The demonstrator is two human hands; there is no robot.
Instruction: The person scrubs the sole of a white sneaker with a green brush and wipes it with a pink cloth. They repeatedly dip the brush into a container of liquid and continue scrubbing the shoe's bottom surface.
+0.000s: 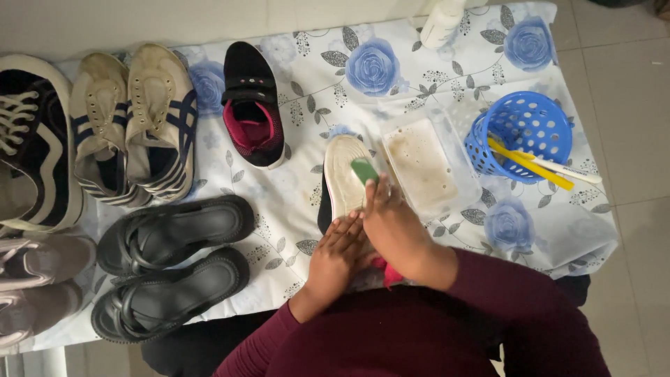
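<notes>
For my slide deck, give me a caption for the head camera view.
Right hand rubs a green sponge on an upturned shoe sole steadied by the left hand.

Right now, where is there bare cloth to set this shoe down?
Free: the floral cloth between the black-and-pink shoe and the blue basket, above the tray; also the corner below the basket. Crowded: the left side, with sneakers and black sandals.

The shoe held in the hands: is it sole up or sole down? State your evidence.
Sole up. The shoe shows its pale, flat underside, with the left hand steadying it and the right hand pressing a green pad on it.
</notes>
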